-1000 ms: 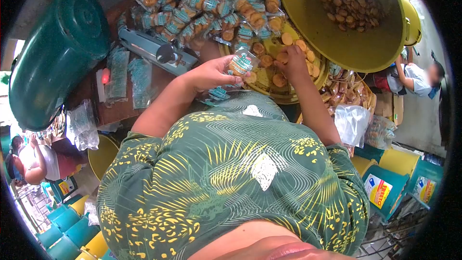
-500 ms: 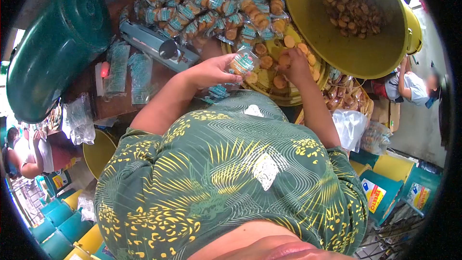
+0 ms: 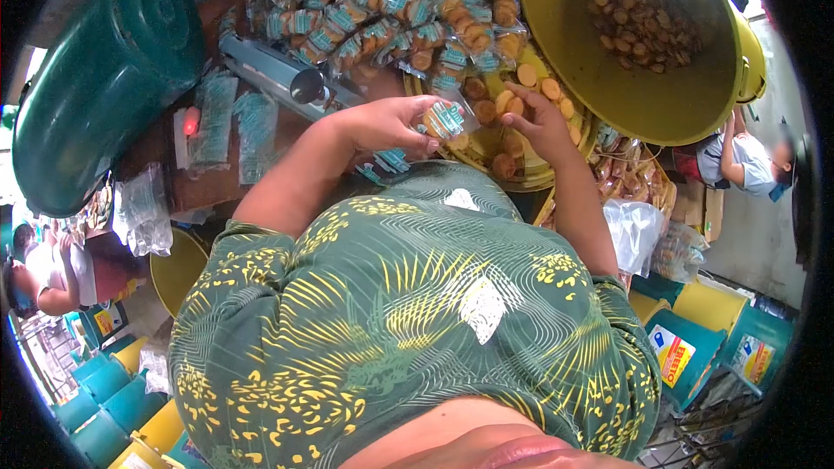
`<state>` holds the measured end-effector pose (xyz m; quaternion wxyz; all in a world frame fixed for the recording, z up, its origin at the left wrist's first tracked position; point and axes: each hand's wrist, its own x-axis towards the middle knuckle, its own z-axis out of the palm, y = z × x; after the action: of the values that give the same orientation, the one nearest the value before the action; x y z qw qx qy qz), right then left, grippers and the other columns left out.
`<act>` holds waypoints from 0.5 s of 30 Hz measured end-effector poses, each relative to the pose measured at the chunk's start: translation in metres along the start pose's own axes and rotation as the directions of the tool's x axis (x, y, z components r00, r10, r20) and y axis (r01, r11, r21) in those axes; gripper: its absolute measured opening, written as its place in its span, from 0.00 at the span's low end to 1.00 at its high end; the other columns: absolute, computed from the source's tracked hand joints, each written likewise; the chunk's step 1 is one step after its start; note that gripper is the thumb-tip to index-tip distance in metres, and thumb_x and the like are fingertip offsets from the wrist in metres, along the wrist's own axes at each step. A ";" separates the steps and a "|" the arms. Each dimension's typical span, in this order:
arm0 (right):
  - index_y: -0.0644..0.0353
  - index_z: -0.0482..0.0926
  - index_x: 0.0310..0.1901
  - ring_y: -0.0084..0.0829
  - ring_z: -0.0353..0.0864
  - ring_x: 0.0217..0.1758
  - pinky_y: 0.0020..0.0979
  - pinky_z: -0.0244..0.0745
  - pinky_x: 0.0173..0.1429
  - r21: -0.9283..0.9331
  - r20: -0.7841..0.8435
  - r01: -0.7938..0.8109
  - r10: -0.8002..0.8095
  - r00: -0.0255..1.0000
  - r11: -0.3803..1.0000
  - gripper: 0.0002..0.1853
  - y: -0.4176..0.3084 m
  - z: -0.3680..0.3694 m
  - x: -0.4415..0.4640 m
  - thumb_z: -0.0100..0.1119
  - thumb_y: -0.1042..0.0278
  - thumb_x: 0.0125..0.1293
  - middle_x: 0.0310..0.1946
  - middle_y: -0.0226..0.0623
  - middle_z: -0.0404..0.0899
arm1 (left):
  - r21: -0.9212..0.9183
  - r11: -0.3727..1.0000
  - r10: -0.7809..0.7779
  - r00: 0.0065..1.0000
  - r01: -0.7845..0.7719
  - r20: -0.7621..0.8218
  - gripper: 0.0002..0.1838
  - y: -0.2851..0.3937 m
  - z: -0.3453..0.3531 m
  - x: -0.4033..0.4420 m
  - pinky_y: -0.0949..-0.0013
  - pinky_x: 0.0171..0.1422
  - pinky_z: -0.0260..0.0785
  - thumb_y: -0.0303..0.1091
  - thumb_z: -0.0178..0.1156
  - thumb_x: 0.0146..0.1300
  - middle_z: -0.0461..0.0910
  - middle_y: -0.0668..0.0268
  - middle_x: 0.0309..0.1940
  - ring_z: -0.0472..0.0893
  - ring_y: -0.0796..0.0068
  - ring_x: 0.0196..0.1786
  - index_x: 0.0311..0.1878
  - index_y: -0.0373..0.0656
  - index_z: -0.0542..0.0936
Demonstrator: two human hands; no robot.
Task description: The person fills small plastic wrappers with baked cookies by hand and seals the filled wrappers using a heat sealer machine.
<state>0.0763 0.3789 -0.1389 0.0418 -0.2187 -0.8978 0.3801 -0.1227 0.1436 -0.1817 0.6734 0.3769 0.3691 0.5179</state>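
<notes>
Left hand (image 3: 395,124): thumb and fingers pinched on a printed bag (image 3: 449,120), held over the near left part of the tray (image 3: 532,177). Biscuit colour shows through the film.

Right hand (image 3: 548,130): thumb and forefinger parted, tips beside a biscuit (image 3: 515,106) over the tray; at this scale, whether they grip it cannot be told.

Step in hand, judged from this posture: picking biscuits from the tray for the bag. The next move calls for a light, secure pinch on the biscuit's edge, a short travel leftward, and a steady bag with its mouth kept clear.

Surroundings: loose biscuits lie on the tray about the right hand. Beyond, to the right, is the bucket (image 3: 556,43), with more biscuits inside. Filled packs (image 3: 373,0) are heaped forward. Further left are a grey-blue device (image 3: 274,74) and flat bags (image 3: 256,135).
</notes>
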 end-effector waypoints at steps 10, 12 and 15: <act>0.60 0.78 0.52 0.19 0.78 0.47 0.24 0.75 0.52 0.450 0.344 -0.030 -0.142 0.928 0.892 0.19 -0.054 -0.004 -0.002 0.71 0.71 0.61 0.44 0.27 0.80 | 0.329 0.942 -0.076 0.997 0.063 0.029 0.32 0.025 0.010 0.005 0.69 0.66 0.64 0.32 0.68 0.63 0.76 0.67 0.55 0.73 0.77 0.58 0.68 0.39 0.66; 0.60 0.76 0.55 0.20 0.78 0.46 0.24 0.75 0.52 0.484 0.346 -0.029 -0.161 0.924 0.874 0.18 -0.059 -0.004 -0.004 0.67 0.70 0.65 0.43 0.28 0.80 | 0.435 0.900 -0.044 0.999 0.035 0.011 0.33 0.025 0.010 0.004 0.69 0.66 0.65 0.33 0.69 0.63 0.76 0.67 0.56 0.73 0.77 0.58 0.68 0.38 0.65; 0.61 0.74 0.55 0.19 0.77 0.44 0.24 0.74 0.50 0.682 0.298 -0.095 -0.157 0.941 0.726 0.15 -0.053 0.003 -0.002 0.62 0.68 0.69 0.41 0.28 0.78 | 0.240 0.971 -0.030 0.992 0.000 0.120 0.35 0.014 0.009 0.004 0.70 0.66 0.65 0.35 0.68 0.63 0.76 0.66 0.55 0.73 0.77 0.58 0.69 0.37 0.63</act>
<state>0.0579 0.3439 -0.1034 -0.0273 -0.1042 -0.6900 0.7158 -0.1202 0.1492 -0.1659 0.6482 0.4837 0.3898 0.4404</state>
